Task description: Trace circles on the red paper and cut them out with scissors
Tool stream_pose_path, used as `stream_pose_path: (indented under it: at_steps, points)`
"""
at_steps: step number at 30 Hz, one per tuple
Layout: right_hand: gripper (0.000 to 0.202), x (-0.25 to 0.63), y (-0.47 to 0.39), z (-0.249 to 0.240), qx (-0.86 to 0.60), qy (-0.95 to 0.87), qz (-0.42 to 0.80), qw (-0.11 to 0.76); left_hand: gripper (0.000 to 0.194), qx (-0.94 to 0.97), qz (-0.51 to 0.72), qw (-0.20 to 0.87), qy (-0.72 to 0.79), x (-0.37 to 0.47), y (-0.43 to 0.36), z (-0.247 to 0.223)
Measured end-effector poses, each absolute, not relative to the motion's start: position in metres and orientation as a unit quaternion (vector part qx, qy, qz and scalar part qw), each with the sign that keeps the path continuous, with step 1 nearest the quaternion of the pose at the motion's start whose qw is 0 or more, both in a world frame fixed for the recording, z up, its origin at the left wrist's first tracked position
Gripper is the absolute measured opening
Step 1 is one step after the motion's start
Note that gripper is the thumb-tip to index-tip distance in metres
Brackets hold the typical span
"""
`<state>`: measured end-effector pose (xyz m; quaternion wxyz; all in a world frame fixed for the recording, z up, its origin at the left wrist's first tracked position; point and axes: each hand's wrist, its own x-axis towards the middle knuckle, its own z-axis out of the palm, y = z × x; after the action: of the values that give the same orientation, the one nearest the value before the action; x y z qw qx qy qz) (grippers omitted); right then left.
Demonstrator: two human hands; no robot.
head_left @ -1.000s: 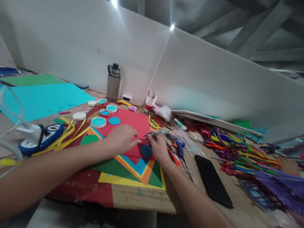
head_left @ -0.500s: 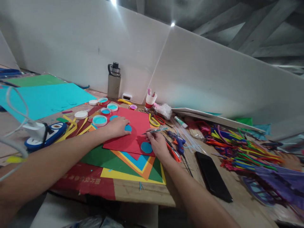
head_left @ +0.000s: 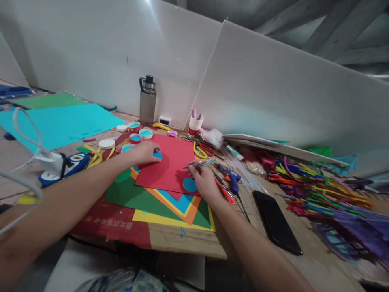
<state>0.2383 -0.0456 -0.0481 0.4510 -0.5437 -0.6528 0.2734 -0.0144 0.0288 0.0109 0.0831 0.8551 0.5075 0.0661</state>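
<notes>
Wooden table: left hand [head_left: 146,152] flat on paper disc [head_left: 157,155], right hand [head_left: 204,180] pinching pen [head_left: 200,164].

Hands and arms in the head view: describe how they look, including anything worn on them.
Both arms are bare from the bottom edge of the picture to the fingers: no sleeves, gloves, watch, bracelet or rings can be made out. The left hand and right hand have short, unpainted nails as far as the picture shows. No markings or cables on either arm.

L hand [head_left: 145,152] flat, R hand [head_left: 203,181] curled, pinching.
</notes>
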Motion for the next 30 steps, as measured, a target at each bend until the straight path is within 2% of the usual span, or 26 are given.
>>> stream_pose_path:
  at_steps: [7,12,17,22,30]
  points:
    - [0.032,0.238,-0.046,-0.041,-0.509,-0.639,0.296,0.495,0.05,0.88,0.043,0.111,0.459,-0.021,0.021,0.015]
    - [0.028,0.228,-0.044,-0.008,-0.47,-0.657,0.315,0.499,0.045,0.863,0.058,0.143,0.48,-0.029,0.029,0.014]
    - [0.023,0.199,-0.034,0.018,-0.432,-0.669,0.331,0.507,0.038,0.859,0.065,0.131,0.49,-0.036,0.033,0.018]
    - [0.023,0.172,-0.016,0.002,-0.434,-0.639,0.379,0.51,0.029,0.869,0.041,0.149,0.471,-0.037,0.032,0.016]
    - [0.034,0.177,0.006,-0.039,-0.473,-0.508,0.486,0.531,0.029,0.862,0.064,0.12,0.489,-0.04,0.032,0.019]
